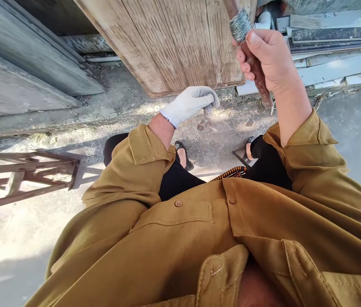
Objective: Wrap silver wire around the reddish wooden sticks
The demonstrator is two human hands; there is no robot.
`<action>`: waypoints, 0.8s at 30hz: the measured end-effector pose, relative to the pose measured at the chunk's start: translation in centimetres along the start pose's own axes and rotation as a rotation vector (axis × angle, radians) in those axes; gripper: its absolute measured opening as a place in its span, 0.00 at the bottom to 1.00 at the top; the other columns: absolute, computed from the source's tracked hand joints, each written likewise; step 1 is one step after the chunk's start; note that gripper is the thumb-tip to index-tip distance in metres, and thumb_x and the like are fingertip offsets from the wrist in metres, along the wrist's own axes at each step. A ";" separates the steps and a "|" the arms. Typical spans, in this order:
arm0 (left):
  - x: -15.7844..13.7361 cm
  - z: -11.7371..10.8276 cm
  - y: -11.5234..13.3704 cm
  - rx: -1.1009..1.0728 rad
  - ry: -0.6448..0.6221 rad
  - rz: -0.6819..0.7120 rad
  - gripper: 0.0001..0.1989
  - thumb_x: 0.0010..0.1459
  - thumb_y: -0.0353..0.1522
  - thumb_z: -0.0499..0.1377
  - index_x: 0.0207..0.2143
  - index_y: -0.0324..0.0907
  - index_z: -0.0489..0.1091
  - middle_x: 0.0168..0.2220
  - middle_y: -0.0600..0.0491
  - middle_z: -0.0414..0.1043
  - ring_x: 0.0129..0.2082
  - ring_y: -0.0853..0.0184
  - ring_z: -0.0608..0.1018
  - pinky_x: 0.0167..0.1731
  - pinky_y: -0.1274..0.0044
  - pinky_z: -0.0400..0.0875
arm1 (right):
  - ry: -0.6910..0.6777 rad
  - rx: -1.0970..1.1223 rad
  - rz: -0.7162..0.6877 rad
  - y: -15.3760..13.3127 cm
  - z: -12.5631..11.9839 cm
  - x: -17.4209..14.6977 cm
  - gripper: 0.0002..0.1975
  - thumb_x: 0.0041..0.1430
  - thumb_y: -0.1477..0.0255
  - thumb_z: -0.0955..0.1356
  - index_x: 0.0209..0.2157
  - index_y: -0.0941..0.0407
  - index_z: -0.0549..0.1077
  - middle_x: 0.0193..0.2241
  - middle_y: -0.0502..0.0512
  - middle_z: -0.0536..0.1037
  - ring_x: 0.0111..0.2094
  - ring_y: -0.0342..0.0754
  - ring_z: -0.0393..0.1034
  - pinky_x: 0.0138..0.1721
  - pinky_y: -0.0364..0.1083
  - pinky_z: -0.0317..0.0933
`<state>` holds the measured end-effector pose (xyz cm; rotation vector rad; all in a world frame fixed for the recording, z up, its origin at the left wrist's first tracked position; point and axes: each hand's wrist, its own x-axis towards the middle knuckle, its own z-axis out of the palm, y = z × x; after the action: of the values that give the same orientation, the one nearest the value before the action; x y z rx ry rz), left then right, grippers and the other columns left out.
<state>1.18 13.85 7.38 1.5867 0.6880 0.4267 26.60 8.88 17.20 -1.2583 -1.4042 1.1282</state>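
My right hand [268, 55], bare, is wrapped round a reddish-brown wooden stick [260, 81] that slants across the upper right. Just above my thumb, a thick coil of thin grey wire [240, 25] is wound round this stick. A fine strand runs from the coil down toward my left hand [195, 102], which wears a white knitted glove. Its fingers are curled together in a pinch at the strand's lower end; the exact tip is hidden by the glove. Behind both hands stands a weathered wooden board [170, 47] made of vertical planks.
Stacked boards and white strips [334, 47] lie at the upper right. Grey panels [23, 64] stand at the upper left, and a wooden frame [33, 170] is on the left. Beneath my hands is rough concrete ground [219, 145], with my feet on it.
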 end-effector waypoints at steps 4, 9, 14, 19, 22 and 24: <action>-0.4 0.3 0.2 0.145 -0.093 -0.028 0.07 0.68 0.31 0.65 0.35 0.41 0.81 0.27 0.52 0.73 0.27 0.67 0.74 0.34 0.75 0.71 | -0.019 -0.537 0.049 3.4 -1.1 1.8 0.21 0.69 0.53 0.77 0.30 0.46 0.70 0.23 0.54 0.72 0.38 0.54 0.69 0.38 0.48 0.68; -0.4 0.5 1.2 0.284 -0.021 -0.017 0.07 0.63 0.29 0.63 0.34 0.40 0.82 0.26 0.55 0.74 0.29 0.67 0.75 0.42 0.73 0.75 | -0.599 -0.890 0.363 4.0 -1.8 1.7 0.22 0.65 0.60 0.83 0.26 0.53 0.74 0.22 0.54 0.72 0.40 0.56 0.76 0.44 0.50 0.65; 0.2 0.8 1.0 0.230 -0.131 0.033 0.06 0.63 0.33 0.67 0.35 0.40 0.81 0.33 0.53 0.80 0.37 0.63 0.81 0.45 0.72 0.76 | -1.141 -0.658 0.464 1.0 -1.5 0.4 0.17 0.71 0.57 0.80 0.40 0.58 0.84 0.28 0.49 0.80 0.29 0.44 0.71 0.35 0.44 0.61; 0.3 0.7 -0.2 0.077 -0.118 0.088 0.07 0.69 0.34 0.66 0.40 0.40 0.81 0.42 0.47 0.85 0.41 0.62 0.81 0.49 0.68 0.77 | -0.891 -0.085 0.152 1.3 -1.8 -0.8 0.23 0.68 0.51 0.79 0.38 0.59 0.81 0.26 0.49 0.78 0.22 0.40 0.64 0.25 0.42 0.56; 0.0 0.3 -0.2 0.086 -0.115 0.041 0.08 0.70 0.33 0.65 0.37 0.40 0.81 0.40 0.45 0.84 0.40 0.61 0.83 0.50 0.67 0.79 | -0.366 0.264 -0.015 1.4 -0.5 -1.4 0.23 0.71 0.51 0.78 0.38 0.57 0.77 0.27 0.48 0.76 0.21 0.40 0.58 0.22 0.43 0.49; -0.1 0.3 0.1 0.133 -0.128 0.013 0.08 0.68 0.32 0.66 0.35 0.41 0.81 0.37 0.45 0.83 0.39 0.60 0.84 0.50 0.67 0.80 | -0.089 0.341 -0.042 1.3 0.4 -1.1 0.20 0.72 0.54 0.78 0.37 0.55 0.75 0.30 0.48 0.77 0.25 0.40 0.59 0.24 0.43 0.51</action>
<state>1.29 13.60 7.44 1.7284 0.6191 0.2908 26.52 7.83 15.81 -0.9420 -1.2318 1.3431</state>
